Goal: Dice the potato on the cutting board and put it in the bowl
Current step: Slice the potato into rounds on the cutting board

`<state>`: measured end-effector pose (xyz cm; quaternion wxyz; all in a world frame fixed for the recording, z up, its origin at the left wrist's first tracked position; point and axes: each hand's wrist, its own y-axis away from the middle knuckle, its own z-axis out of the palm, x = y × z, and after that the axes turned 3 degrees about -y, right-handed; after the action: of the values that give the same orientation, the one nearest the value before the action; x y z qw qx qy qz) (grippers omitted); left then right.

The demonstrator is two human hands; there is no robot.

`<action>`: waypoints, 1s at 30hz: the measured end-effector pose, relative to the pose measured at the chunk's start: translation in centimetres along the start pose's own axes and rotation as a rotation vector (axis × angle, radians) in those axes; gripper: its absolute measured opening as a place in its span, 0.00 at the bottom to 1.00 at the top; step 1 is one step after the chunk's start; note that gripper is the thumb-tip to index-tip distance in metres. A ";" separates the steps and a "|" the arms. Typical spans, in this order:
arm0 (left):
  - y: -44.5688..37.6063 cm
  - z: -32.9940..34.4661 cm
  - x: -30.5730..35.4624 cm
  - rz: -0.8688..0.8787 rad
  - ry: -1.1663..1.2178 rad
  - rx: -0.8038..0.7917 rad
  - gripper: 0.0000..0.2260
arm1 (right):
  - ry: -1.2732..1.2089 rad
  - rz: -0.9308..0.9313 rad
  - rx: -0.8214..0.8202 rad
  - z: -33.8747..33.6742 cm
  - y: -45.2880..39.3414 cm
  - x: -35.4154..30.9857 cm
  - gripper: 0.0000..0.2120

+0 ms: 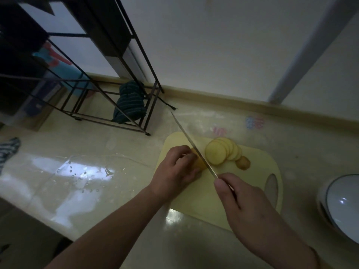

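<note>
On the glossy beige counter (120, 191) lies a pale yellow plastic cutting board (258, 167). My left hand (174, 171) grips the uncut yellow potato piece (200, 163); my right hand (246, 208) clasps the long steel knife (192, 146). Round potato slices (223, 151) lie at 1 o'clock, a white dark-rimmed bowl (342, 202) at 3 o'clock, and a black metal rack (108, 90) by the white wall (213, 45).

The scene is dim and underexposed, with a yellowish cast. The glossy surface (116, 144) carries pale bluish-white glare patches at left and below the cutting board (252, 171). Edges darken and bend from wide-angle distortion; the rack (81, 82) at upper left is soft and murky.
</note>
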<state>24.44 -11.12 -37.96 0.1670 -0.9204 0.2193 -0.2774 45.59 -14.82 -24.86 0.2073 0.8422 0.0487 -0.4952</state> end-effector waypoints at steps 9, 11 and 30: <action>0.0 0.6 -0.2 -0.011 -0.007 0.016 0.17 | 0.041 -0.008 -0.011 0.4 0.1 0.2 0.22; -0.1 0.6 -0.2 -0.004 -0.004 0.024 0.16 | 0.048 -0.010 -0.004 0.5 0.2 0.3 0.22; -1.3 0.4 -0.3 0.067 0.055 0.073 0.14 | 0.108 -0.009 0.013 1.3 -2.1 0.7 0.15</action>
<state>24.90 -9.83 -37.85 0.2036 -0.8979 0.2441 -0.3045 44.31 -13.47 -26.69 0.1969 0.8688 0.0604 -0.4503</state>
